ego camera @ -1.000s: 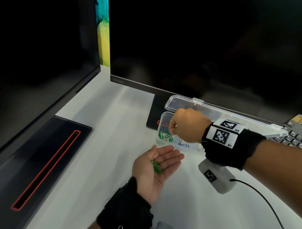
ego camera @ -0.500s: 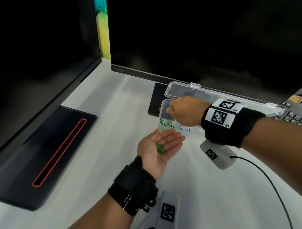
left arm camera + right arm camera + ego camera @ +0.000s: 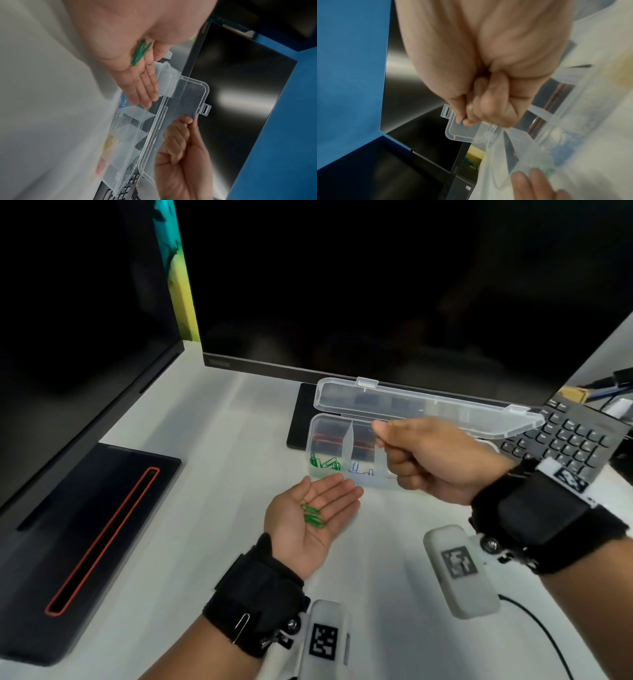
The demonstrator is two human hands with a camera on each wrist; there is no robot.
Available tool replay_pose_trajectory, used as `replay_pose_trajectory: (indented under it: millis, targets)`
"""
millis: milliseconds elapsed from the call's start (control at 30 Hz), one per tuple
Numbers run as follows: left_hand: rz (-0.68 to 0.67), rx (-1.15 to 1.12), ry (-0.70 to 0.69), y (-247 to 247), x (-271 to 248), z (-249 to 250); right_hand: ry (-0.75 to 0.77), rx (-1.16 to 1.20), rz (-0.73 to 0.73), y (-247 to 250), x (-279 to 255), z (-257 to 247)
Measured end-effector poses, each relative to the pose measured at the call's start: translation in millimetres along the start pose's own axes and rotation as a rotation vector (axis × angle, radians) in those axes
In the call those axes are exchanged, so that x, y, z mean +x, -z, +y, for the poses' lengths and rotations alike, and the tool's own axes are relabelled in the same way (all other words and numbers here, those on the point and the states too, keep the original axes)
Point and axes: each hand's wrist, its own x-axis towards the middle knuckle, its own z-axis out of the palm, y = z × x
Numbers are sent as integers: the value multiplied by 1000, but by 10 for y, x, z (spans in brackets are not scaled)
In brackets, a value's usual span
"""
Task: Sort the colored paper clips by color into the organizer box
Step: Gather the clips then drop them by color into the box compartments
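My left hand (image 3: pixel 318 508) lies palm up in front of the box, fingers straight, with a few green paper clips (image 3: pixel 312 516) loose on the palm; the left wrist view shows these green clips (image 3: pixel 140 52) too. The clear organizer box (image 3: pixel 312 440) stands open, its lid (image 3: pixel 411 405) tilted back. Its leftmost compartment holds green clips (image 3: pixel 323 463), and the one beside it holds blue clips (image 3: pixel 359 472). My right hand (image 3: pixel 380 429) hovers above the blue compartment, thumb and forefinger pinching a small blue clip (image 3: pixel 461 125). Further compartments hold pale, yellow (image 3: pixel 111 143) and pink (image 3: pixel 101 166) clips.
A large dark monitor (image 3: pixel 376 285) rises right behind the box, its stand foot (image 3: pixel 299 419) touching the box's back left. A second monitor (image 3: pixel 68 302) and its black base with a red stripe (image 3: pixel 96 529) fill the left. A keyboard (image 3: pixel 568 443) sits at the right. A cable (image 3: pixel 534 621) trails front right.
My right hand has risen out of the green compartment and shifted right, over the second compartment. The left palm stays put with its green clips.
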Motion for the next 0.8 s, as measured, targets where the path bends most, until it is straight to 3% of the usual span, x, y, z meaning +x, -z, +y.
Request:
replay_pose_trajectory:
  millis: [133, 400, 633, 800]
  targets:
    - [-4, 6, -11, -5, -15, -12, 12, 152, 60, 74, -68, 223]
    - [3, 16, -47, -7, -11, -27, -137, 540, 35, 1, -62, 243]
    - [15, 23, -60, -22, -21, -38, -95, 606, 127, -74, 31, 182]
    - [21, 17, -53, -11, -10, -32, -66, 406, 279, -61, 152, 43]
